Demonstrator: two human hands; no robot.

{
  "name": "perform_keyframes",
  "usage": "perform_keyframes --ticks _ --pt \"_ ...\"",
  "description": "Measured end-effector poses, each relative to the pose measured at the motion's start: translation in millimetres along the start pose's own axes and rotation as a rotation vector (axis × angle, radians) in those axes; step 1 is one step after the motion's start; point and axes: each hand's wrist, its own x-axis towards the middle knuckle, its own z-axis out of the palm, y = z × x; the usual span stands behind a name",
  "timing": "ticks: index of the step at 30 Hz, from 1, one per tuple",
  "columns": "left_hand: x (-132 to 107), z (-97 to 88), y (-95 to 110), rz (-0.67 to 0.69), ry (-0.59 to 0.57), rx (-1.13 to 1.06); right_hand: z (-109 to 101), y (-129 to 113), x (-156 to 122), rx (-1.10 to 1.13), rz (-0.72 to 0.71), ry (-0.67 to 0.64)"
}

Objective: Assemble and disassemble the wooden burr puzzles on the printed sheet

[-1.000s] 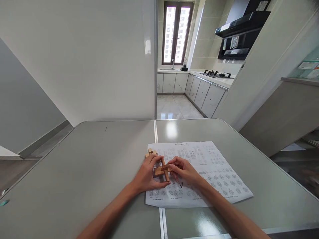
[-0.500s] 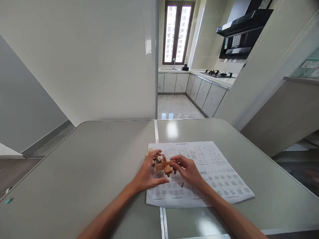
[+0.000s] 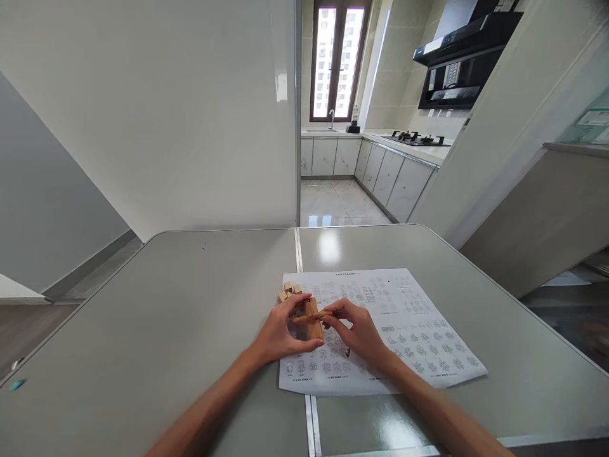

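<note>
A wooden burr puzzle [image 3: 313,319] of crossed orange-brown bars is held above a printed sheet [image 3: 380,355]. My left hand [image 3: 284,329] grips it from the left, index finger at its top end and thumb at its bottom end. From the right, my right hand [image 3: 353,325] pinches the bar that sticks out toward it. Just beyond my left hand, a lighter wooden puzzle [image 3: 288,292] with blocky ends rests at the sheet's far left corner, its near part hidden by the fingers.
The sheet carries rows of small line drawings and lies across the metal seam of the grey table [image 3: 190,304]. A small teal object [image 3: 16,384] is near the table's left edge. Beyond the table stand a white panel [image 3: 214,127] and a kitchen doorway.
The burr puzzle has been turned, so its wide bar now runs upright between my left finger and thumb. My left fingers have closed onto it, and more of the lighter puzzle shows.
</note>
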Motion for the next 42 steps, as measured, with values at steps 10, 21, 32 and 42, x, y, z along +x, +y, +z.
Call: perform_keyframes --ticks 10,21,32,42 --pt "-1.1 -0.6 -1.6 0.113 0.067 0.133 -8.3 -4.9 4.4 0.079 0.088 -0.122" --pt "0.6 -6.2 -5.6 0.149 0.064 0.121 -10.9 -5.4 4.5 0.11 0.067 -0.174" --pt "-0.1 -5.6 -4.4 0.036 0.025 -0.12 -3.2 -5.4 4.4 0.209 0.03 -0.067" --pt "8.5 -4.4 5.8 -0.021 0.116 -0.112 -5.6 -5.1 5.1 0.211 -0.018 -0.092"
